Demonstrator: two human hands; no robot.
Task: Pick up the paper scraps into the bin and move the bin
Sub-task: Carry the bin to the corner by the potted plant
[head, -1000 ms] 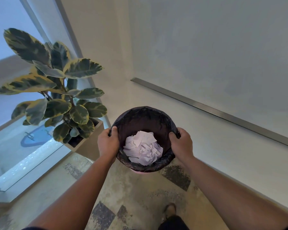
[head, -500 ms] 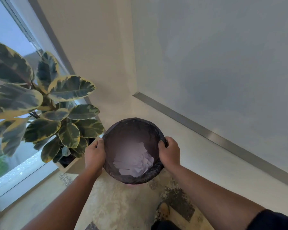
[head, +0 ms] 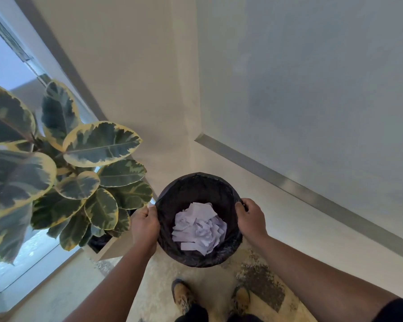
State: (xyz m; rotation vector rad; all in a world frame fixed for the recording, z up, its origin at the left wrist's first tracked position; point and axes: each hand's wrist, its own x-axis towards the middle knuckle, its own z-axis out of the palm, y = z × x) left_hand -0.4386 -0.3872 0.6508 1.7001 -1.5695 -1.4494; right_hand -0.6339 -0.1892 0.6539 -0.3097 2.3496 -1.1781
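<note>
While held at lower centre of the frame, bin (head: 198, 219) gripped at opposite sides of its rim; left hand (head: 145, 225) on the left edge, fingers curled over the lip and clamped on it; right hand (head: 250, 218) on the right edge, fingers likewise curled round the rim; scraps (head: 198, 228) heaped inside, white against the black liner. Whether lifted or resting on the floor (head: 149, 298): cannot tell. Plant (head: 79, 182) just beside the bin at left; shoes (head: 184, 296) below it at bottom centre.

Probably light, with only paper inside; stiff enough at the rim for a two-sided hold; liner likely slick and loose, so best pinched together with the rim rather than alone; best kept level, since loose scraps could spill or blow out.
</note>
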